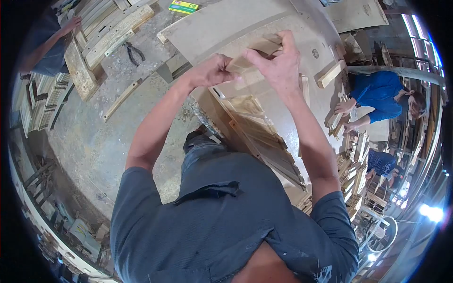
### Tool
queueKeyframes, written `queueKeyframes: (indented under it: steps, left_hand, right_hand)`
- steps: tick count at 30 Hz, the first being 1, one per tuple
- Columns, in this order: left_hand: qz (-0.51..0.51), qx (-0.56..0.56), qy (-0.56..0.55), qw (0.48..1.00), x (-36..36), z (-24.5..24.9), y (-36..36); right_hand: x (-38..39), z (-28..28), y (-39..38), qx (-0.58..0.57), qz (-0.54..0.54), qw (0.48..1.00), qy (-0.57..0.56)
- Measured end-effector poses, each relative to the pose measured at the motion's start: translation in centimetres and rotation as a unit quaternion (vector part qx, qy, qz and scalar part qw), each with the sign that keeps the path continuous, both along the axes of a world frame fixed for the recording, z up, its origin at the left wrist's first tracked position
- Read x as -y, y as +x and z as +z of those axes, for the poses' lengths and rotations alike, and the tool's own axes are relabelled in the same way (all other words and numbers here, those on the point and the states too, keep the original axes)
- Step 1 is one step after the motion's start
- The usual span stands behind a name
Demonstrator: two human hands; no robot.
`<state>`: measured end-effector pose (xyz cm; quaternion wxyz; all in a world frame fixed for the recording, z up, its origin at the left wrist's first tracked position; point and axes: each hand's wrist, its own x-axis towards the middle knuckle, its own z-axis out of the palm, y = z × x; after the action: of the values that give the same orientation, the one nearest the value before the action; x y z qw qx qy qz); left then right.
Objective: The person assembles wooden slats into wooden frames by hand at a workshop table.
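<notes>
Both of my hands hold a small, pale wooden piece above the board-topped table. My left hand grips its left end with bent fingers. On the other side, my right hand pinches the upper right part between thumb and fingers. The piece is blurred, so its exact shape is hard to make out. Below my hands, a wooden panel with slats leans at the table's near edge. A short wooden block lies on the table to the right of my right hand.
Pliers and a green-yellow box lie on surfaces at the upper left. A person in blue handles wood strips at the right. Another person's arm reaches over boards at the far left. Someone else is farther right.
</notes>
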<state>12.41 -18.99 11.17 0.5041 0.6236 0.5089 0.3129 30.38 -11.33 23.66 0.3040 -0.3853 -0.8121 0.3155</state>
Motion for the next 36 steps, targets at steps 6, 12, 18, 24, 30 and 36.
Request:
queueKeyframes:
  steps: [6,12,18,24,30,36]
  left_hand:
    - [-0.011,0.252,0.018,0.968,2.3,-1.7,0.3]
    - [-0.117,0.18,-0.054,0.975,0.8,-4.4,-0.1]
    - [-0.161,0.208,-0.042,0.964,0.9,-4.7,-0.1]
    - [-0.176,0.057,-0.041,0.982,0.9,-3.8,-0.8]
    - [-0.137,-0.001,-0.033,0.99,2.0,-3.2,-1.9]
    - [-0.123,0.013,-0.026,0.992,3.2,-11.4,-2.4]
  right_hand:
    - [1.6,0.9,1.3,0.132,0.078,0.988,-0.007]
    - [1.9,1.1,2.2,0.19,0.119,0.974,0.022]
    - [2.0,3.8,-0.6,0.321,0.168,0.932,-0.004]
    - [3.5,3.3,-3.4,0.416,0.204,0.886,-0.017]
    - [3.6,1.2,-3.8,0.412,0.28,0.864,-0.075]
    - [4.4,3.3,-1.4,0.379,0.189,0.903,-0.079]
